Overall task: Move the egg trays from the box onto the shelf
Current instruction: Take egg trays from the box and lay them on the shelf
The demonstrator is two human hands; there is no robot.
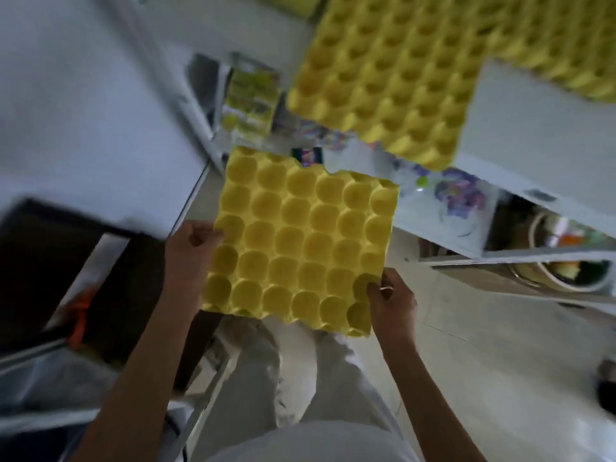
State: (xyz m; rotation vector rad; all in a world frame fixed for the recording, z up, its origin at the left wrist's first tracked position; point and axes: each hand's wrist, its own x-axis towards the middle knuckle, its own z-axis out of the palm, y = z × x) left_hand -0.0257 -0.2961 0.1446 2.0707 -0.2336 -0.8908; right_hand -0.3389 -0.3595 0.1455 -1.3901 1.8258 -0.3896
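Note:
I hold a yellow egg tray flat in the air in front of me, cups facing up. My left hand grips its left edge. My right hand pinches its near right corner. Above and to the right, more yellow egg trays lie on a white shelf, one of them overhanging the shelf's edge. The box is not clearly visible; the frame is blurred by motion.
A white surface fills the upper left, with a dark opening below it. Lower shelf levels at right hold colourful packets and a round container. Green packaging stands behind. Pale floor lies below.

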